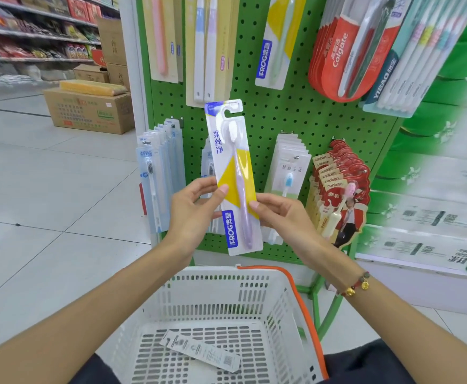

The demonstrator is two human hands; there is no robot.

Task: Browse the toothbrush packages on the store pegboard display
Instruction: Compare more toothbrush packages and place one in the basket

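here both hands' fingers, left hand (192,209) and right hand (279,214), pinch a flat glossy toothbrush pack (233,176).

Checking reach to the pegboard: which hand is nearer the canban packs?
Right. The right hand pinches the FROG package's right edge, just left of the canban packs. The left hand grips the package's opposite edge, farther away.
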